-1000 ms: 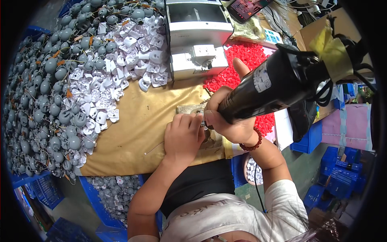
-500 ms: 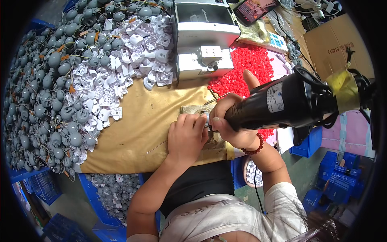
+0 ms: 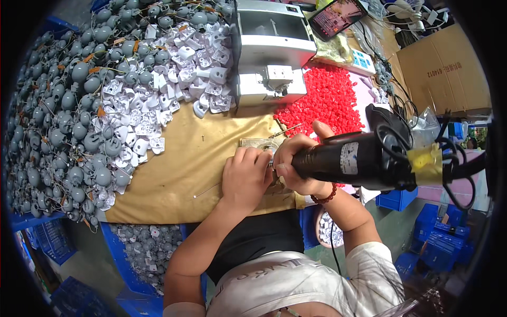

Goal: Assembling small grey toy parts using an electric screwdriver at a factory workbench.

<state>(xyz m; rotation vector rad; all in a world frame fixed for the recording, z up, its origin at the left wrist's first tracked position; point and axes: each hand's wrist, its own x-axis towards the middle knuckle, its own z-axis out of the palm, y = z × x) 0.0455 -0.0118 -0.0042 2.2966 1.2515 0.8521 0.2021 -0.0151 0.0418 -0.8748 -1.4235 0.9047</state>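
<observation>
My right hand (image 3: 302,165) is wrapped round the front end of a black electric screwdriver (image 3: 364,160), which lies almost level with its cabled rear end to the right. Its tip is hidden by my fingers. My left hand (image 3: 244,177), fingers bent and pressed together, pins a small pale part against a block (image 3: 255,142) on the tabletop. The fingers cover most of that part, so its kind cannot be made out. A thin wire (image 3: 208,190) runs out leftward from under my left hand. Beyond the block lies a thin metal rod (image 3: 285,130).
Grey ball-shaped parts with wires (image 3: 68,100) and white plastic pieces (image 3: 187,71) heap the left side. A silver box-shaped machine (image 3: 274,47) stands ahead, beside red caps (image 3: 332,98). A phone (image 3: 338,18), power strip (image 3: 362,61) and cardboard box (image 3: 443,68) are at the far right.
The screwdriver's rear end has swung down toward me, and my right hand has turned slightly with it. My left hand stays at the block. The whole view has shifted a little.
</observation>
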